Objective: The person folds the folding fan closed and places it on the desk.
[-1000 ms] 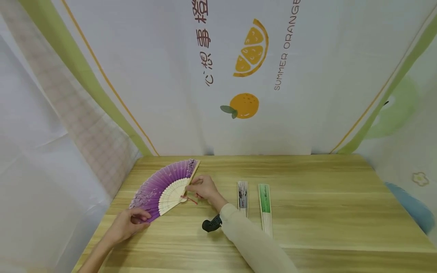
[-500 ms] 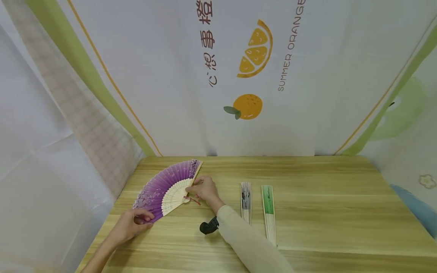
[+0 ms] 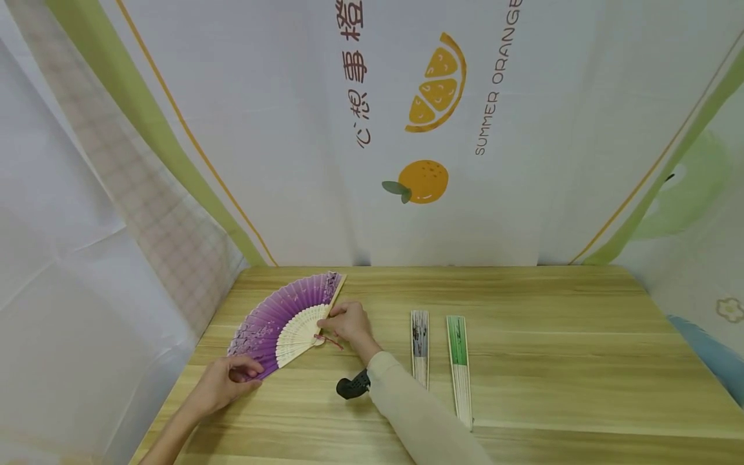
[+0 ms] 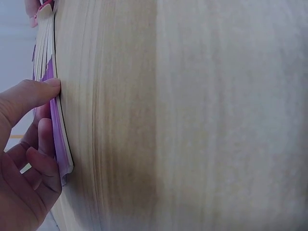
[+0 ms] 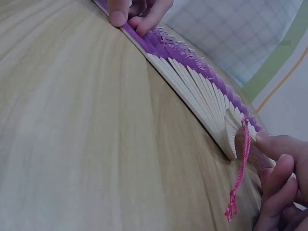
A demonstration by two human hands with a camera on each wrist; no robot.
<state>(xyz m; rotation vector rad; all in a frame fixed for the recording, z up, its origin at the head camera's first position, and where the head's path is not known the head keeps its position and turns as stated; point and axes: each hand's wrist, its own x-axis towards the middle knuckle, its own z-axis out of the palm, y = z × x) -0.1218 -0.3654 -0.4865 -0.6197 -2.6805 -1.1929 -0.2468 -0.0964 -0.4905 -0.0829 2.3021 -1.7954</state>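
A purple folding fan (image 3: pixel 256 328) lies spread on the left of the wooden table, its pale ribs meeting at a pivot on the right. My left hand (image 3: pixel 217 384) pinches the near outer edge of its purple leaf, thumb on the edge stick in the left wrist view. With thumb and fingers, my right hand (image 3: pixel 351 326) pinches the other outer stick near the pivot. A pink cord tassel (image 5: pixel 243 163) hangs from the pivot in the right wrist view. To the right lie two folded fans, one grey (image 3: pixel 420 342) and one green (image 3: pixel 458 349).
The wooden table (image 3: pixel 552 361) reaches well to the right of the fans. A white curtain (image 3: pixel 302 181) with orange prints stands behind its far edge, and more cloth hangs at both sides. Below my right wrist a black device (image 3: pixel 352 386) sticks out.
The head view has shifted slightly, so the scene sits a little further right. Both hands keep their hold on the purple fan, which stays spread as before.
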